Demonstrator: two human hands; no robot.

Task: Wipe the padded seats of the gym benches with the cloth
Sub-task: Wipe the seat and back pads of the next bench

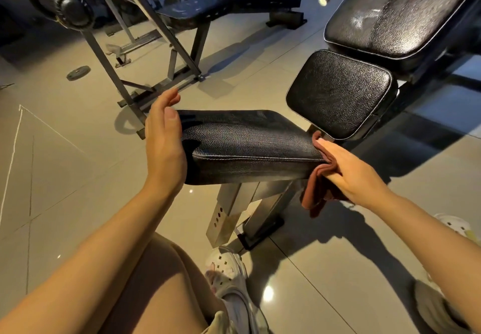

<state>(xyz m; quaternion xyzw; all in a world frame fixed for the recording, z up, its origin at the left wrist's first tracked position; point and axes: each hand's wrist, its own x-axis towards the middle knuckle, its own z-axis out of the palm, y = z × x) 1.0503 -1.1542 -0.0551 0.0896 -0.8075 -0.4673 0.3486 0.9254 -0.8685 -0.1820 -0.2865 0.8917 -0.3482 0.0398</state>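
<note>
Nearest, the left hand [164,138] lies flat, fingers straight, against the left end of the padded seat [247,141]. The right hand [348,169], fingers extended, presses the reddish cloth [321,190] against the seat's right edge, its folds hanging beside the steel post [223,216]. Bare floor [65,164] lies to the left. Beyond stand the small pad [338,94], backrest [398,13] and another bench [197,10].

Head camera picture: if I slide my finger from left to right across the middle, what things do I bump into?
left hand → padded seat → cloth → right hand
</note>
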